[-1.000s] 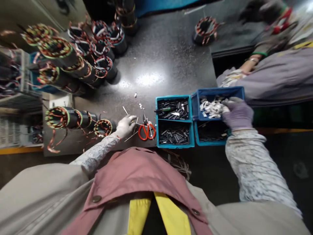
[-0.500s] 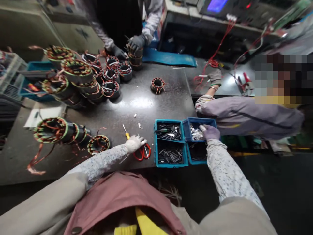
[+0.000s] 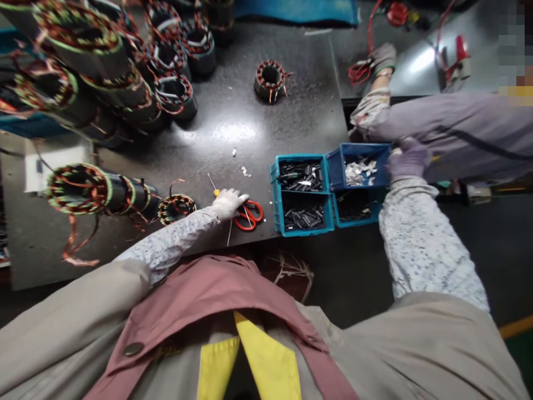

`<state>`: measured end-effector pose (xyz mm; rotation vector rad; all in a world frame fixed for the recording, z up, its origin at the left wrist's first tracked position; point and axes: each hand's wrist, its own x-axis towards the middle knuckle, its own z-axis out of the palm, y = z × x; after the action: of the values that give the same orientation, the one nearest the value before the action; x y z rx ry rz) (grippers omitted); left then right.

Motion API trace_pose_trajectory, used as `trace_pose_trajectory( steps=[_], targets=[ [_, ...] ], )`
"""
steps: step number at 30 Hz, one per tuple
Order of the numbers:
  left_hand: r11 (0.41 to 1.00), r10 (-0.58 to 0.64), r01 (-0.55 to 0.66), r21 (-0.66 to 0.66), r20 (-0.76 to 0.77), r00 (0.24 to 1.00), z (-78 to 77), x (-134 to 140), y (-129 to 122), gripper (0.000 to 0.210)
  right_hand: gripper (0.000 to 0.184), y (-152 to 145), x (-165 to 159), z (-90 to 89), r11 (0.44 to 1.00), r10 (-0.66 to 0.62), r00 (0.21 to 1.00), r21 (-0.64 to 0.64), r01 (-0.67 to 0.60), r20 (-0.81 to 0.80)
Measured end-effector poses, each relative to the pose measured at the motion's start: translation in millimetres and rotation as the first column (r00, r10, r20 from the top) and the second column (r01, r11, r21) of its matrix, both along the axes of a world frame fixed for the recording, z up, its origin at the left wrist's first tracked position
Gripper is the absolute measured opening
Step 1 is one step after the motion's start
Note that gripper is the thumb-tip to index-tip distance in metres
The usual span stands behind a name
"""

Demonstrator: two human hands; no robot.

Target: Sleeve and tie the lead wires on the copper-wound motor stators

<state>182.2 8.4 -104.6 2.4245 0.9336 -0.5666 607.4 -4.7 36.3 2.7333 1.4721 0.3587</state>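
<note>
My left hand (image 3: 228,204), in a white glove, lies low on the dark tabletop with its fingers stretched out to the right. Under and beside it are red-handled scissors (image 3: 254,216) and a screwdriver (image 3: 216,192) with a yellow handle, partly covered by the hand. My right hand (image 3: 410,159), in a purple glove, is at the right edge of a dark blue bin (image 3: 338,166) of small white pieces (image 3: 360,172). Its fingers are curled; whatever they hold is too small to name. Teal bins (image 3: 275,200) of short black tubes adjoin on the left.
Wound motor stators (image 3: 100,111) stand stacked at the left, and one small stator (image 3: 270,82) sits alone mid-table. A lying stator stack (image 3: 129,194) is nearer me. A co-worker's gloved hand (image 3: 383,58) is by red wires, with the sleeve (image 3: 441,114) close to my right hand.
The view has tilted down and come closer to the table. My right hand has moved from over the white pieces to the bin's right edge. The left hand stays by the scissors.
</note>
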Motion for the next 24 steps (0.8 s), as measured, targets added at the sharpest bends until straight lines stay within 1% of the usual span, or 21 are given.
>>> trace_pose_trajectory(
  steps=[1, 2, 3, 4, 5, 6, 7, 8, 9, 10, 11, 12, 13, 15, 16, 19, 21, 22, 23, 24],
  targets=[
    [1.000, 0.010, -0.011, 0.007, 0.009, 1.000, -0.3, -4, -2, 0.068, 0.037, -9, -18, 3.2, 0.998, 0.021, 0.998, 0.061, -0.017, -0.066],
    [1.000, 0.022, -0.022, 0.013, 0.019, 1.000, -0.3, -7, -4, 0.069, 0.038, -22, -43, 2.8, 0.990, 0.077, 0.986, 0.125, -0.059, -0.148],
    [0.999, 0.033, -0.034, 0.017, 0.031, 0.999, -0.1, -10, -6, 0.068, 0.038, -38, -74, -1.7, 0.963, 0.226, 0.952, 0.193, -0.187, -0.207],
    [0.999, 0.045, -0.046, 0.019, 0.041, 0.998, 0.1, -13, -7, 0.068, 0.037, -56, -109, -10.7, 0.927, 0.360, 0.889, 0.214, -0.308, -0.283],
    [0.998, 0.057, -0.058, 0.018, 0.051, 0.997, 0.3, -14, -8, 0.067, 0.034, -74, -148, -23.9, 0.896, 0.443, 0.808, 0.169, -0.410, -0.388],
    [0.998, 0.067, -0.068, 0.015, 0.061, 0.996, 0.3, -15, -8, 0.067, 0.029, -90, -186, -40.3, 0.872, 0.473, 0.754, 0.118, -0.475, -0.456],
    [0.997, 0.074, -0.075, 0.010, 0.070, 0.995, 0.1, -16, -8, 0.066, 0.026, -102, -223, -58.7, 0.856, 0.479, 0.723, 0.083, -0.510, -0.499],
    [0.997, 0.078, -0.078, 0.002, 0.081, 0.994, -0.5, -15, -7, 0.066, 0.030, -110, -255, -77.6, 0.850, 0.456, 0.709, 0.026, -0.526, -0.538],
    [0.997, 0.077, -0.077, -0.007, 0.095, 0.992, -1.5, -14, -6, 0.066, 0.038, -113, -281, -95.4, 0.849, 0.362, 0.737, -0.125, -0.514, -0.571],
    [0.997, 0.074, -0.072, -0.018, 0.111, 0.991, -2.6, -13, -4, 0.064, 0.046, -112, -300, -110.9, 0.836, 0.281, 0.767, -0.245, -0.491, -0.577],
    [0.997, 0.073, -0.070, -0.029, 0.127, 0.989, -3.7, -11, -2, 0.061, 0.051, -108, -313, -123.3, 0.814, 0.201, 0.795, -0.354, -0.460, -0.572],
    [0.997, 0.076, -0.071, -0.040, 0.142, 0.987, -4.7, -9, 1, 0.054, 0.053, -103, -320, -132.2, 0.793, 0.139, 0.818, -0.432, -0.430, -0.559],
    [0.995, 0.089, -0.082, -0.048, 0.155, 0.984, -5.3, -7, 5, 0.044, 0.052, -98, -323, -137.9, 0.781, 0.104, 0.828, -0.470, -0.411, -0.551],
    [0.989, 0.149, -0.143, -0.048, 0.180, 0.972, -4.6, -3, 19, 0.032, 0.046, -95, -319, -142.1, 0.784, 0.078, 0.830, -0.481, -0.394, -0.553],
    [0.980, 0.197, -0.193, -0.035, 0.190, 0.962, -3.2, -2, 30, 0.032, 0.044, -96, -316, -142.1, 0.790, 0.072, 0.825, -0.473, -0.390, -0.560],
    [0.926, 0.354, -0.373, 0.055, 0.213, 0.911, 3.7, 4, 69, 0.038, 0.045, -104, -305, -141.2, 0.808, 0.007, 0.807, -0.473, -0.352, -0.590],
    [0.881, 0.426, -0.459, 0.115, 0.228, 0.875, 7.5, 9, 95, 0.046, 0.047, -104, -302, -142.5, 0.828, -0.046, 0.785, -0.463, -0.316, -0.618],
    [0.871, 0.439, -0.475, 0.129, 0.231, 0.868, 8.2, 13, 105, 0.054, 0.047, -103, -302, -143.6, 0.843, -0.067, 0.771, -0.449, -0.297, -0.634],
    [0.874, 0.434, -0.469, 0.130, 0.226, 0.872, 8.0, 17, 111, 0.062, 0.047, -101, -303, -145.0, 0.861, -0.081, 0.756, -0.428, -0.275, -0.650],
    [0.891, 0.408, -0.438, 0.121, 0.215, 0.887, 6.9, 22, 114, 0.067, 0.047, -100, -304, -146.6, 0.883, -0.085, 0.739, -0.395, -0.255, -0.668]
  ],
)
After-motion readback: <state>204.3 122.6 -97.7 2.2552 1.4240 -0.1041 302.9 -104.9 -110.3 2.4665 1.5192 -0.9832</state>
